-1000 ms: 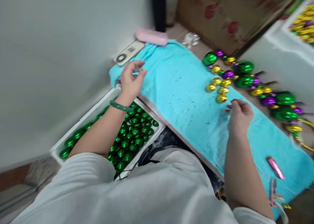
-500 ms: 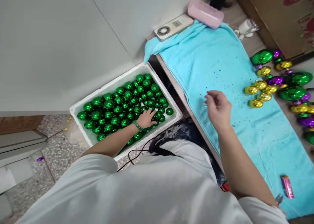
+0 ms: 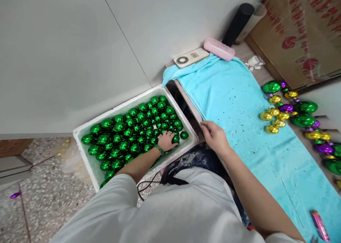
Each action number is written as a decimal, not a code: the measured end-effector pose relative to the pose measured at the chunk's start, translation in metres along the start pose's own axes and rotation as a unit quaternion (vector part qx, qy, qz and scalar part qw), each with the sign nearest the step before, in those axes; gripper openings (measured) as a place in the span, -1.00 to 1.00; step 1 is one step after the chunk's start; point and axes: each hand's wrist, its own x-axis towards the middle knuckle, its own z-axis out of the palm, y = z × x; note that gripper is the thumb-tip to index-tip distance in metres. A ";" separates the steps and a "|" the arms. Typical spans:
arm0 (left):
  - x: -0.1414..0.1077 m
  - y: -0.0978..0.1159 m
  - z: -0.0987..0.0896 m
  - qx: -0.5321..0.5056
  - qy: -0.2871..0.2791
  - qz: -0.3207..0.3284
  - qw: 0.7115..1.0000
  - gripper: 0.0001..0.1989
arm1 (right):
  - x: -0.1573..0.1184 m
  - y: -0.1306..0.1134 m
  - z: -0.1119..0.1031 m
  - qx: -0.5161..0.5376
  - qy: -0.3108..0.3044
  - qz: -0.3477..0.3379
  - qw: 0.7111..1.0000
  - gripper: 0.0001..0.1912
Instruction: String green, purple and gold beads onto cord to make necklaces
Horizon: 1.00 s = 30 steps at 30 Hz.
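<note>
The left hand (image 3: 167, 141), with a green bangle (image 3: 160, 150) at the wrist, is inside the white foam box (image 3: 118, 108), palm down over the green balls (image 3: 119, 125) near the box's right end. Its fingers and thumb stand well apart, with one shiny ball just beside the fingertips; whether the hand touches that ball cannot be told. The balls lie loose and crowded across most of the box, in several sizes. The right hand (image 3: 216, 138) is at the near edge of the desk (image 3: 188, 100), over the turquoise towel (image 3: 239, 122); its thumb and fingers are drawn close together, and whether anything is between them cannot be told. Dark specks are scattered over the towel. A small group of gold balls (image 3: 271, 129) lies toward the towel's far edge, next to a strung row of green, purple and gold balls (image 3: 303, 120). A white device (image 3: 191, 57) and a pink case (image 3: 218, 49) rest at the desk's end by the wall. A pink tube (image 3: 319, 225) lies on the towel at lower right.
</note>
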 end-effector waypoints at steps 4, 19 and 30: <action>0.004 0.000 -0.005 -0.015 -0.018 0.019 1.000 -0.38 | 0.005 -0.007 0.010 -0.005 -0.025 0.001 1.000 -0.72; 0.055 0.194 -0.267 -0.127 0.128 0.227 0.957 -0.40 | -0.059 0.058 -0.088 -0.058 0.257 0.177 0.948 -0.73; 0.143 0.353 -0.221 0.032 0.073 0.212 0.974 -0.32 | -0.111 0.096 -0.101 -0.059 0.291 0.279 0.913 -0.71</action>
